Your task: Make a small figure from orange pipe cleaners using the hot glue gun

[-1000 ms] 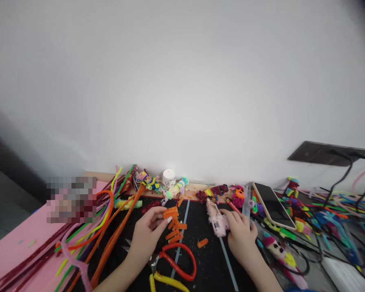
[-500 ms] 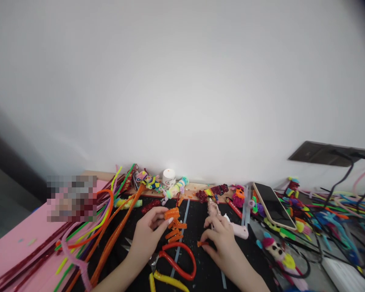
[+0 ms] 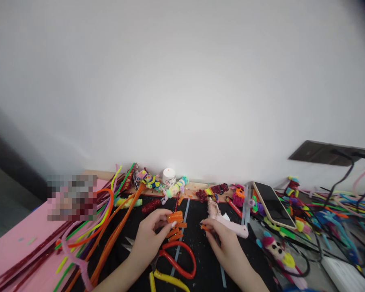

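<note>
My left hand point(image 3: 152, 237) pinches an orange pipe-cleaner bundle point(image 3: 175, 217) between thumb and fingers. Several short orange pipe-cleaner pieces point(image 3: 174, 235) lie on the black mat just below it. To the right, the fingertips of my right hand point(image 3: 223, 241) are closed on a small orange pipe-cleaner piece point(image 3: 204, 227), apart from the bundle. A pale pink glue gun point(image 3: 235, 228) rests right behind that hand, its nozzle toward the wall. Red-handled scissors point(image 3: 192, 259) lie under my left wrist, blades showing on its left side. Yellow handles point(image 3: 172, 280) of another tool sit at the near edge.
Long pipe cleaners point(image 3: 105, 253) spread over the pink surface point(image 3: 6, 247) at left. Small pipe-cleaner dolls, a white cup point(image 3: 168, 177) and a phone point(image 3: 273, 205) line the wall side. Black cables, a doll point(image 3: 278, 253) and a white box point(image 3: 342, 275) crowd the right.
My left hand has shifted slightly right with the orange bundle. My right hand has risen off the glue gun side, bringing the small orange piece up and slightly toward the wall.
</note>
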`<state>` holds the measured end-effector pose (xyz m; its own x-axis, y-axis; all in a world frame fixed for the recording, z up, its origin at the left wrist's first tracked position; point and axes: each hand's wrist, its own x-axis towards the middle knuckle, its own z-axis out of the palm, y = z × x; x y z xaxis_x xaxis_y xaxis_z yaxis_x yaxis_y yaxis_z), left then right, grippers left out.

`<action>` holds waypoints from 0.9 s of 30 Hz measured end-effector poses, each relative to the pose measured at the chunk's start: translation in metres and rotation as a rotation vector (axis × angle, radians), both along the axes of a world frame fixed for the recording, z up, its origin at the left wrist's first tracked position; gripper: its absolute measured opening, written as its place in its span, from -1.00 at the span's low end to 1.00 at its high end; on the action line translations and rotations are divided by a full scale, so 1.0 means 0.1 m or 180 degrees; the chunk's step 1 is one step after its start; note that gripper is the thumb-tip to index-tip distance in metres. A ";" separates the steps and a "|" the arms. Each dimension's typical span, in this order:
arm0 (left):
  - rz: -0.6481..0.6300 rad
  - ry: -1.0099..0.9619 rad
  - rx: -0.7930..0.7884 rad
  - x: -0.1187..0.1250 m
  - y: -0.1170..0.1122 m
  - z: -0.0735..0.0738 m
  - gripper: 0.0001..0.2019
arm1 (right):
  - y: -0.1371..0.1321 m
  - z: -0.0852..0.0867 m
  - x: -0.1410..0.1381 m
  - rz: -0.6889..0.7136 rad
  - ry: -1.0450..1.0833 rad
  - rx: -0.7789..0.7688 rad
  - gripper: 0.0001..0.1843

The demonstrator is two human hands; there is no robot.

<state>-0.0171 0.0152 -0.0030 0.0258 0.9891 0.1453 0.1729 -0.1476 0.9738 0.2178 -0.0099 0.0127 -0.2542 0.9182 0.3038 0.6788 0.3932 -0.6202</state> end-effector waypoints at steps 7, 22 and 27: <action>-0.0705 -0.0012 0.0062 0.01 -0.06 0.07 -0.85 | 0.03 0.03 -0.03 0.0007 0.0192 0.0318 -0.77; -0.1421 0.0466 0.0437 0.04 -0.13 0.17 -0.83 | -0.05 -0.01 -0.18 -0.0249 0.0834 -0.0128 -0.82; -0.1538 0.0549 0.0331 0.04 -0.15 0.19 -0.83 | -0.06 0.00 -0.19 -0.0383 0.0980 0.0047 -0.86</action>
